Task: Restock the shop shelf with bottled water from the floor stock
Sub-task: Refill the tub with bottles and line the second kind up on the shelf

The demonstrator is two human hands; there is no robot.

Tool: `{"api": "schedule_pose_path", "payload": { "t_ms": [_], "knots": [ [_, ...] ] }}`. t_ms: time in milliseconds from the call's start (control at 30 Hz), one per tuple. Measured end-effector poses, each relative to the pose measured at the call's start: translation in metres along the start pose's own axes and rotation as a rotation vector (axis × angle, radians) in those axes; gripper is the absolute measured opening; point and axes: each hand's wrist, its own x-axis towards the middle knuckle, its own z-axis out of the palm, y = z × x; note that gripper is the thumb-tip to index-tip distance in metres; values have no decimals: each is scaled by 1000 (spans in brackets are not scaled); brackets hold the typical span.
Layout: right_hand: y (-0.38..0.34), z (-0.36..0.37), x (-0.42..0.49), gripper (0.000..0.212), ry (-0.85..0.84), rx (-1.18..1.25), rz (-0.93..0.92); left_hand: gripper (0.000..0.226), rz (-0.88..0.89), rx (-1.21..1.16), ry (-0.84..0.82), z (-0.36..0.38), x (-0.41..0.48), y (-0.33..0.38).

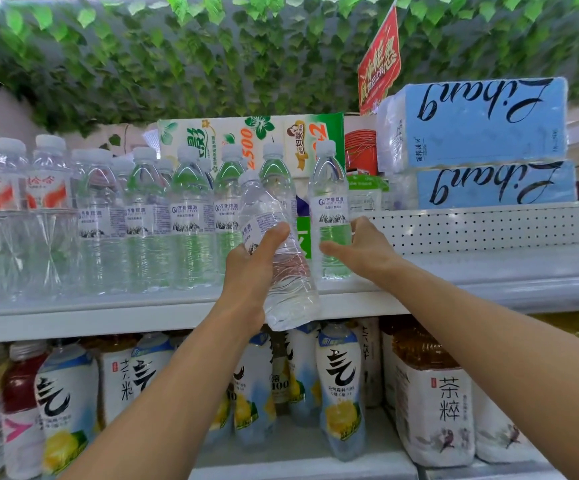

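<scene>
My left hand grips a clear water bottle with a white label, tilted with its cap leaning left, its base hanging in front of the shelf edge. My right hand holds a second water bottle that stands upright on the white shelf, at the right end of a row of matching bottles. Both bottles have white caps.
Shrink-wrapped water packs fill the shelf's left. Tissue packs and boxes sit behind and to the right. A bare stretch of shelf lies right of my right hand. Drink bottles line the lower shelf.
</scene>
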Motion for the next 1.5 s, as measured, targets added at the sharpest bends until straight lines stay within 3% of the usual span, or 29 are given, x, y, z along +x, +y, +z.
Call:
{"api": "schedule_pose_path", "payload": {
  "t_ms": [67,267,567,700,767,833,900,1000,1067,1200,1367,1433,1500],
  "knots": [
    [2,5,11,60,-13,-14,22,81,-1,9,-4,-1,3,-1],
    [4,18,32,63,-39,-45,55,36,-14,16,-34,-5,11,-7],
    [-4,32,36,79,-62,-99,39,48,10,38,-14,-4,10,-6],
    [-4,33,36,77,-77,-99,54,51,20,47,-10,-4,10,-6],
    [-4,31,33,74,-96,-127,55,64,21,61,-2,-2,8,-6],
    [-7,26,26,66,0,-112,-4,73,31,81,3,-1,4,-6],
    [-21,17,13,54,115,56,-98,57,91,105,-8,1,-1,-8],
    [-57,-5,-13,60,-23,352,-186,49,223,209,-2,12,-11,-10],
    [-81,-18,-29,78,-136,297,-240,60,306,301,10,23,-18,-7],
    [-104,-30,-30,56,-42,46,-325,60,410,416,40,41,-26,5],
    [-106,-47,-11,28,-55,95,-345,65,392,509,-148,34,-19,22],
    [-98,-52,2,37,-35,128,-292,67,409,587,-117,19,-12,29],
    [-86,-53,19,64,-48,140,-265,59,461,661,-27,2,0,35]
  ]
}}
